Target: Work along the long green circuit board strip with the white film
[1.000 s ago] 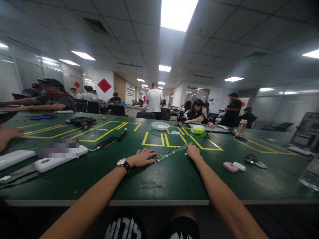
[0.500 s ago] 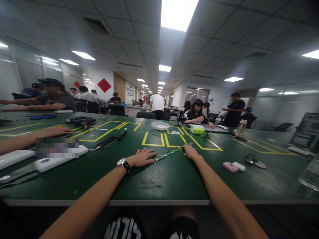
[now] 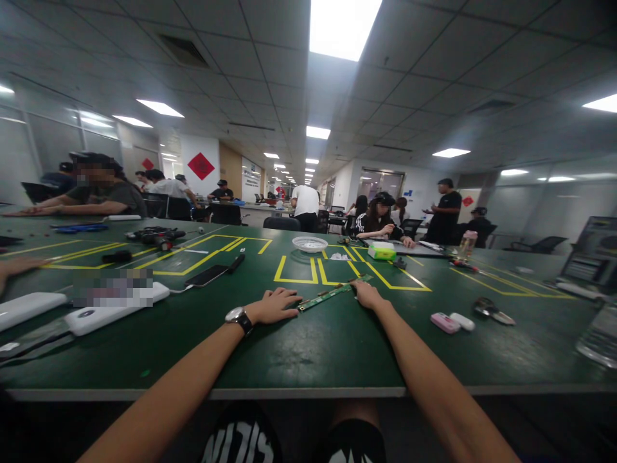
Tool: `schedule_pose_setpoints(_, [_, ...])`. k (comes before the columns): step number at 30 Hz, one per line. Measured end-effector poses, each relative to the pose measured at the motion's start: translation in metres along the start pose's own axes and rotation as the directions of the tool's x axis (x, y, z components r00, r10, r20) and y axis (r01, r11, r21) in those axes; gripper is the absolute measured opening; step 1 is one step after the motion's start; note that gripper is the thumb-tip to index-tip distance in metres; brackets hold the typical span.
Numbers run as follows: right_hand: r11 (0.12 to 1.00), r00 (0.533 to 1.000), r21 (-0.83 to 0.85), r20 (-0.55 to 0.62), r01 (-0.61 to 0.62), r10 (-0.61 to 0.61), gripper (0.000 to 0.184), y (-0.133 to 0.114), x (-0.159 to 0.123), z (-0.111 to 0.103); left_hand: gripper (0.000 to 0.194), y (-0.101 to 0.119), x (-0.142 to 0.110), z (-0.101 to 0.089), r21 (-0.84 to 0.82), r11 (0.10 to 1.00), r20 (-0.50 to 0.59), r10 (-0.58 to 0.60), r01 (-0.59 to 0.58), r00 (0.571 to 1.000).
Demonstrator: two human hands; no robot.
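Observation:
A long, narrow green circuit board (image 3: 328, 297) lies slantwise on the green table, its far end pointing right. My left hand (image 3: 276, 306), with a watch on the wrist, rests palm down with fingers stretched out; its fingertips are at the board's near left end. Around the upper right part of the board, the fingers of my right hand (image 3: 367, 294) are bent and closed on its edge. That hand covers a little of the strip, and the thumb side faces the board.
Beyond the board stand a white basket (image 3: 309, 244) and a green-and-white box (image 3: 382, 251). A phone (image 3: 211, 276) and a white power bank (image 3: 118, 312) lie left. To the right are a pink case (image 3: 445, 323) and a tape roll (image 3: 484, 307). Another person's hand (image 3: 19, 267) is far left.
The other person's hand at the left has drawn back leftward, uncovering a small black object. My hands and the circuit board stay in place.

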State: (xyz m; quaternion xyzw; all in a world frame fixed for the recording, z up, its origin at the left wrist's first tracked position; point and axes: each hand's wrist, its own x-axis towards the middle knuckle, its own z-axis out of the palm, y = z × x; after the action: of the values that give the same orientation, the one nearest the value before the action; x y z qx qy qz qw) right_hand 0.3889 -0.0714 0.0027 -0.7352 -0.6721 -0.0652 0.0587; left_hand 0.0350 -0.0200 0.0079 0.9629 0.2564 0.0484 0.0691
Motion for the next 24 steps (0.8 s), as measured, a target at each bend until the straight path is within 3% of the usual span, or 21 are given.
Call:
schedule_pose_setpoints(12, [0.998,0.998,0.004,0.017,-0.058,0.058,0.051,-0.003,-0.001,-0.002,0.052,0.001,0.001,0.0,0.002,1.0,-0.003,-0.009,0.009,1.0])
schedule_pose_setpoints(16, [0.978,0.978,0.001,0.013,-0.21,0.21,0.043,-0.002,-0.001,-0.006,0.053,0.003,-0.001,-0.002,-0.003,1.0,0.0,-0.009,0.009,1.0])
schedule_pose_setpoints(24, [0.867,0.867,-0.011,-0.01,-0.499,0.499,0.036,0.022,-0.008,-0.009,0.056,0.003,-0.003,-0.004,-0.014,1.0,0.017,-0.016,0.016,1.0])
